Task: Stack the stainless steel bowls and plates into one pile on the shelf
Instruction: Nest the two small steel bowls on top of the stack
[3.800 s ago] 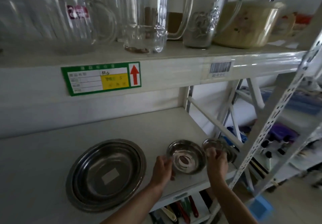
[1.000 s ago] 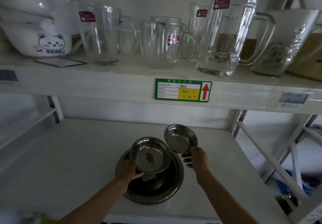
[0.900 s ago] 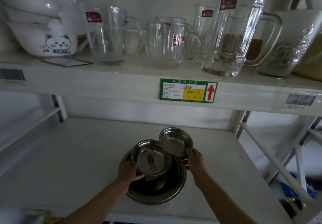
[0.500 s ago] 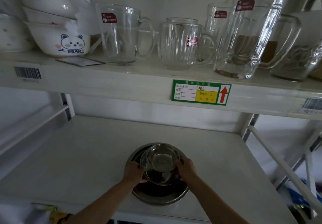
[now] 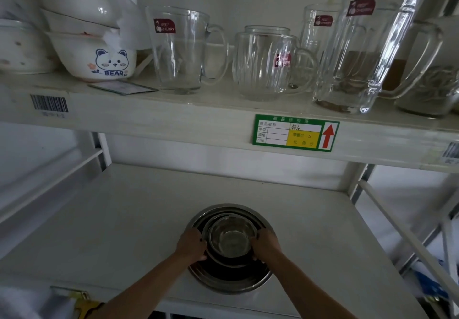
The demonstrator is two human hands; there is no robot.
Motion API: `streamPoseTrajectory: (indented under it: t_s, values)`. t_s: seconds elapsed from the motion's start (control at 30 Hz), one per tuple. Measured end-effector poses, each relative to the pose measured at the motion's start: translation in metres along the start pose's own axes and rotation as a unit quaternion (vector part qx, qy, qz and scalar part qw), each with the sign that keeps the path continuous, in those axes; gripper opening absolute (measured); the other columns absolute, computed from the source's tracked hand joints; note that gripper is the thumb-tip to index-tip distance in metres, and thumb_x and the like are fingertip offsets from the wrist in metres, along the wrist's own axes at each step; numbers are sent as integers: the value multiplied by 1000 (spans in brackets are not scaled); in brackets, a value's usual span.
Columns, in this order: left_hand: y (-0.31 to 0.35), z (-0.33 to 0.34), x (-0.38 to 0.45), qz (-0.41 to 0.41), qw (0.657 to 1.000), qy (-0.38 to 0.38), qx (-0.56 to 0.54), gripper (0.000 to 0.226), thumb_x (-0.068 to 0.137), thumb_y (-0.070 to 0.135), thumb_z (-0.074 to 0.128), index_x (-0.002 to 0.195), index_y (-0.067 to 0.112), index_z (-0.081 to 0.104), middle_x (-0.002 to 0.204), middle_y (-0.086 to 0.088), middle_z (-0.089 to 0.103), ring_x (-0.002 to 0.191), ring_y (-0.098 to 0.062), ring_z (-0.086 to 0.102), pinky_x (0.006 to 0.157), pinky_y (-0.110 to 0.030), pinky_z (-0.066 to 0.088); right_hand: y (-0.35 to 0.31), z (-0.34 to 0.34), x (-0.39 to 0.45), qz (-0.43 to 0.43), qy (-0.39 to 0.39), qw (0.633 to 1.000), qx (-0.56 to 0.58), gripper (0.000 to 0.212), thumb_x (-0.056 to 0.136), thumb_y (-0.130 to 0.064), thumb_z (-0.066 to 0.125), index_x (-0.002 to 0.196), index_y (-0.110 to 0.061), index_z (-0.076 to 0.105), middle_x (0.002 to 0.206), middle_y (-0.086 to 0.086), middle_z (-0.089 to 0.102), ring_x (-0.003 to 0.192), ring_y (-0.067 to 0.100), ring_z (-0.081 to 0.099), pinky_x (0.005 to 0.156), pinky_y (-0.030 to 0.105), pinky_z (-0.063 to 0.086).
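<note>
Bowls (image 5: 231, 240) now nested, hands (image 5: 191, 244) gripping both sides.

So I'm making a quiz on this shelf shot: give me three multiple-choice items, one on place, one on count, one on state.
1. Where does the smallest bowl sit?
A. On the upper shelf
B. Nested in the steel pile
C. Beside the pile

2. How many steel pieces make the pile?
A. One
B. Three
C. Five

3. What are the hands doing?
A. Both hang idle
B. Each holds the nested bowls' rims
C. One lifts a glass mug

Answers:
1 B, it lies inside the middle bowl, itself in the large plate.
2 B, three nested rims show.
3 B, the left hand and right hand curl on opposite rims.
</note>
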State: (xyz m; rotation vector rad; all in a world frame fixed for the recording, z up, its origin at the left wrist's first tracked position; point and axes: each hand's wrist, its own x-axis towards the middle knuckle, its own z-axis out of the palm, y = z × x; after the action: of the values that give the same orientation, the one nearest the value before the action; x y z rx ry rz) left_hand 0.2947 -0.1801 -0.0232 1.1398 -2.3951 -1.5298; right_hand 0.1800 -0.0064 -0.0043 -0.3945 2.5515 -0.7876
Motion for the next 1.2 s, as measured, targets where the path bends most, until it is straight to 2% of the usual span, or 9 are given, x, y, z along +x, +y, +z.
streamPoseTrajectory:
  t_s: [0.1, 0.23, 0.33, 0.43, 0.63, 0.73, 0.9, 1.03, 1.2]
  values:
    - [1, -9, 0, 21, 997, -5, 69, 31, 82, 7, 56, 53, 14, 46, 66, -25, 64, 72, -28, 72, 64, -25, 54, -3, -1, -1, -6, -21, 999, -24, 22, 85, -14, 49, 64, -14, 55, 57, 5, 62, 66, 27, 65, 74, 36, 55]
    - [1, -19, 6, 79, 988, 11, 134, 34, 72, 12, 52, 43, 9, 36, 52, -17, 56, 68, -32, 72, 64, -34, 59, -3, 0, -1, -23, -30, 998, -55, 23, 85, -23, 51, 67, -11, 58, 72, 9, 67, 81, 29, 71, 77, 35, 56]
    - [7, -26, 3, 105, 982, 47, 152, 22, 70, 21, 54, 53, 8, 52, 68, -20, 68, 71, -29, 71, 68, -38, 59, -4, -1, -4, -52, -14, 995, -83, 22, 88, -31, 53, 75, -14, 58, 92, 14, 72, 92, 30, 70, 76, 32, 52]
    - [9, -27, 0, 138, 966, 110, 191, 20, 77, 28, 59, 87, 13, 68, 94, -9, 70, 92, -25, 67, 77, -30, 49, -6, -5, -8, -77, 12, 988, -135, 24, 91, -36, 52, 98, -14, 59, 116, 11, 67, 110, 31, 62, 81, 33, 48]
    - [2, -23, 6, 57, 974, 112, 189, 78, 79, 44, 64, 144, 14, 33, 144, -11, 37, 135, -28, 36, 106, -39, 36, -7, -24, -2, -74, 129, 976, -160, 37, 92, -37, 49, 121, -16, 55, 125, 7, 59, 117, 27, 56, 91, 37, 46]
    - [1, -18, 9, -9, 981, 92, 169, 102, 75, 54, 66, 151, 8, 16, 154, -15, 25, 142, -31, 27, 111, -42, 30, 1, -22, 2, -16, 164, 972, -167, 57, 90, -50, 49, 136, -17, 42, 137, 6, 46, 128, 26, 45, 101, 42, 37]
    - [4, -3, 13, -49, 989, 47, 128, 119, 71, 61, 68, 152, 5, 1, 160, -17, 11, 146, -32, 17, 116, -43, 24, 11, 2, 9, 95, 86, 991, -37, 89, 81, -71, 50, 146, -15, 25, 148, 9, 38, 137, 28, 39, 105, 47, 35]
    - [4, 10, 11, -45, 986, 56, 150, 115, 76, 60, 63, 152, 4, -1, 159, -17, 12, 145, -32, 19, 113, -43, 29, 7, 16, 11, 120, 108, 986, -30, 101, 78, -74, 51, 152, -16, 14, 152, 8, 32, 139, 27, 36, 105, 46, 36]
    - [-2, 19, 6, -10, 973, 123, 194, 101, 79, 58, 61, 149, 4, 11, 148, -14, 31, 136, -29, 35, 100, -40, 43, 7, 24, 10, 120, 144, 979, -78, 95, 80, -72, 50, 150, -15, 17, 146, 7, 38, 134, 26, 41, 99, 42, 41]
